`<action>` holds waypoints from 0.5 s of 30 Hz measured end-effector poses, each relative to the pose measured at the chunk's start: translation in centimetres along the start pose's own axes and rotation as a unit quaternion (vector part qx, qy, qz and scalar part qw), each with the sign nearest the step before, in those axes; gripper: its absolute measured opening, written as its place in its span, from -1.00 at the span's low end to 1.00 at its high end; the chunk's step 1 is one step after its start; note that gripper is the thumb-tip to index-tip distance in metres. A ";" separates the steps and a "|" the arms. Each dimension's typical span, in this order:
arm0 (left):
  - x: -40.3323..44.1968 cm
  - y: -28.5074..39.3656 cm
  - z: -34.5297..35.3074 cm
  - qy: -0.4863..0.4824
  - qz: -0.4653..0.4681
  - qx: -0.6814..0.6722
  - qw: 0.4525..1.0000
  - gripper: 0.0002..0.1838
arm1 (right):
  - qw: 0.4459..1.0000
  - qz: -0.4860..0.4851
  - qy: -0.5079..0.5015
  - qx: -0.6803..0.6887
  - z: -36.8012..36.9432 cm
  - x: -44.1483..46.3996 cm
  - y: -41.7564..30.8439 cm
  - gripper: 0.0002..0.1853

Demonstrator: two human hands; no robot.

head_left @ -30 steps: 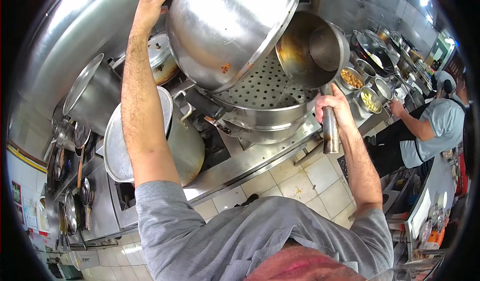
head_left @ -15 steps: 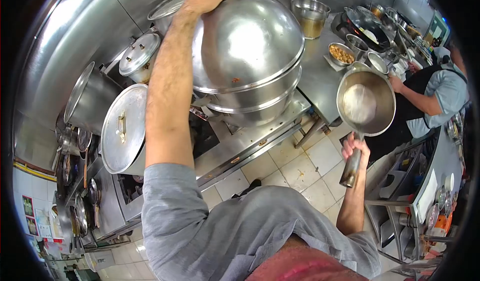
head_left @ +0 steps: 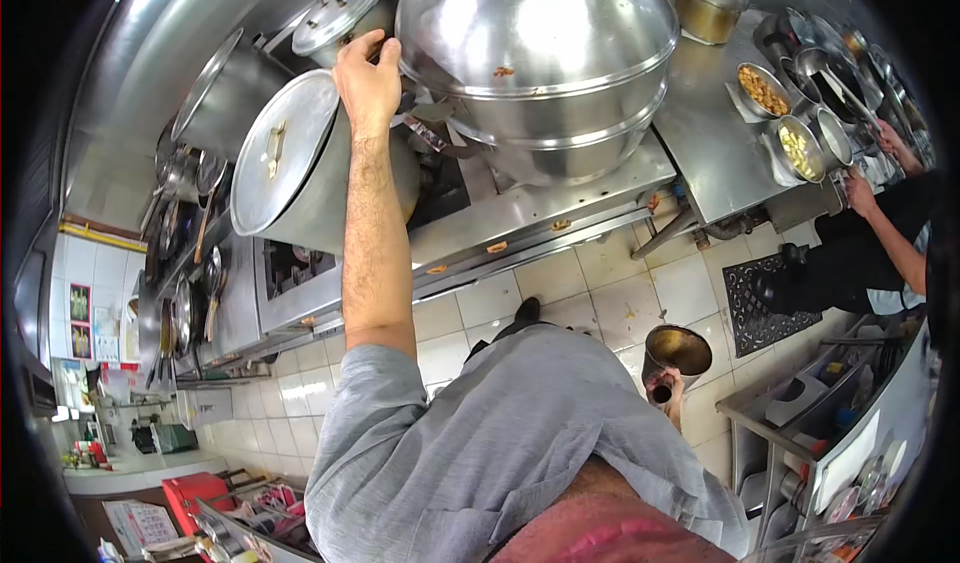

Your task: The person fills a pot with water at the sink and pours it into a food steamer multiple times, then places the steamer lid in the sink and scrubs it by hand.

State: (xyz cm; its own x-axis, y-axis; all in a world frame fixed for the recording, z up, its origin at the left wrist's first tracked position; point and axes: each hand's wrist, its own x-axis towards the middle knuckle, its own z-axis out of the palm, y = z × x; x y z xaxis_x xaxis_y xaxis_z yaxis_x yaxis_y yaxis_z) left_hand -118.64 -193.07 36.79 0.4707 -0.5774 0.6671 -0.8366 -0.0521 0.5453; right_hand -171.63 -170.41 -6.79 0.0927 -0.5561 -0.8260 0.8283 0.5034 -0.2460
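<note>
A large domed steel lid (head_left: 540, 28) sits closed on a stacked steamer (head_left: 570, 153) on the stove. My left hand (head_left: 368, 81) is raised just left of the dome with thumb and fingers apart, holding nothing. Below it stands a tall pot with a flat, handled lid (head_left: 285, 153). Down at my right side, over the floor, my right hand (head_left: 668, 388) is wrapped round the handle of a deep metal saucepan (head_left: 680, 351), whose stained inside faces up.
Bowls of brown pieces (head_left: 763, 91) and pale yellow pieces (head_left: 800, 150) stand on the right counter (head_left: 700, 153) beside a pot of brownish liquid (head_left: 710, 8). A co-worker (head_left: 870, 253) stands at far right. A metal rack (head_left: 760, 423) is at lower right.
The domed lid has come down onto the steamer, and my left hand has left it. My right hand has lowered the saucepan from above the steamer to my side. The view has shifted.
</note>
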 end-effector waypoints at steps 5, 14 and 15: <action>-0.7 -3.5 2.1 0.118 -0.135 -0.088 0.980 -0.53 | 0.998 -0.008 -0.047 -0.036 1.8 3.7 -2.4 -0.86; -0.7 -2.0 0.6 -0.035 -0.437 -0.634 0.637 -0.92 | 0.995 -0.015 -0.073 -0.074 4.9 5.3 -4.9 -0.86; -0.7 -1.8 0.7 -0.056 -0.424 -0.678 0.598 -0.92 | 0.995 -0.015 -0.072 -0.070 4.7 5.1 -4.7 -0.86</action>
State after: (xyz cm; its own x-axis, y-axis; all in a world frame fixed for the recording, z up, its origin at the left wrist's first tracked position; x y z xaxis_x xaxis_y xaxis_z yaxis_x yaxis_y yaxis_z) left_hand -117.63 -193.12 34.94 0.4800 -0.8662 -0.1389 0.7215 0.2997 0.6241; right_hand -172.47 -178.79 -7.47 0.1552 -0.6561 -0.7386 0.7473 0.5670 -0.3466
